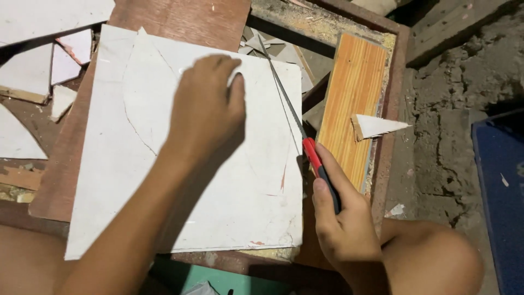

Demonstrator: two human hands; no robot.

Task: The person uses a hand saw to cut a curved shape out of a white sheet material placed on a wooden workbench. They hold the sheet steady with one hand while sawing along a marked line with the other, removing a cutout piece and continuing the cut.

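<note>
Two hands are at work on one white board (pixel 218 180), which lies flat on a reddish wooden panel (pixel 180 22) set across a bench. The step in hand looks like sawing: a thin saw (pixel 297 123) with a red and black handle runs along the board's right edge, its blade angled up and away toward the board's far right corner. The right hand (pixel 341 218) is clenched around the handle, index finger stretched along its top. The left hand (pixel 207 112) lies palm down on the upper middle of the board, fingers loosely curled and thumb out, pressing it still; it grasps nothing. Faint curved pencil lines cross the board to the left of that hand. As a judgement, the next stroke calls for firm downward pressure from the left hand and a straight pull of the blade along its line. Just right of the saw sits an orange striped plank (pixel 352 104) bearing a white triangular offcut (pixel 379 127). White scraps (pixel 65 65) lie at the upper left.
</note>
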